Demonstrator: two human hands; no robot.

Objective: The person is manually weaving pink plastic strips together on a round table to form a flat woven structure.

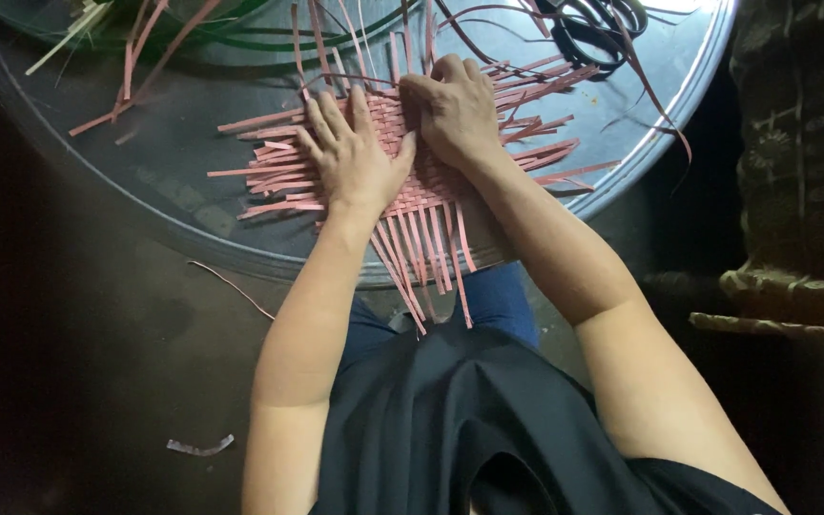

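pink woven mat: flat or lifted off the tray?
Flat. The mat lies spread on the round metal tray, left hand pressed palm-down on it, right hand curled at its far edge.

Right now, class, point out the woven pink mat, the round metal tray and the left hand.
woven pink mat [423, 195], head view, woven middle.
round metal tray [183, 143], head view, bare surface.
left hand [355, 157], head view, back of hand.

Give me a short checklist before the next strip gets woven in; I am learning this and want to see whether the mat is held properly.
1. Left hand flat on the pink woven mat: ok.
2. Right hand pressing at the mat's far edge: ok.
3. Mat fully supported by the round metal tray: not ok, near strip ends overhang the rim.
4. Spare pink strips lying on the tray: ok.
5. Weave tight under the hands: cannot tell.
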